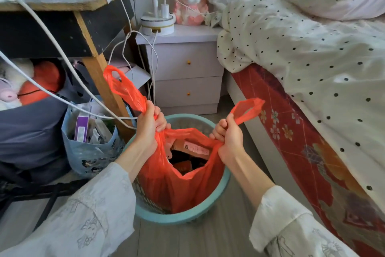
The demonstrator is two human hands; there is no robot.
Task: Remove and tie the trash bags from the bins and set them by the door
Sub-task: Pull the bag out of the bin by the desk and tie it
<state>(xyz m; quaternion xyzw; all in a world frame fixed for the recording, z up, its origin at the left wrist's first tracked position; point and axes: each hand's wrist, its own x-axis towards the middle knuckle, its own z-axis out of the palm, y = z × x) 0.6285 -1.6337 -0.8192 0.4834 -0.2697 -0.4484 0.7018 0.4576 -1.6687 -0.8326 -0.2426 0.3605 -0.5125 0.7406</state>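
Gripping one handle of the red trash bag (166, 186) in each fist, left hand (148, 126) and right hand (227, 134), we hold it open inside the teal bin (226, 181). Thin plastic may tear if we pull hard, and boxes could spill beside the bin.

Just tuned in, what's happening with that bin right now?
A person is gathering the red trash bag that sits in the teal bin on the floor between the bed and a cluttered wooden desk. The left hand grips one handle, the right hand grips the other, both pulled up and apart. The bag's mouth is open, with boxes visible inside. It is not yet tied and has not left the bin.
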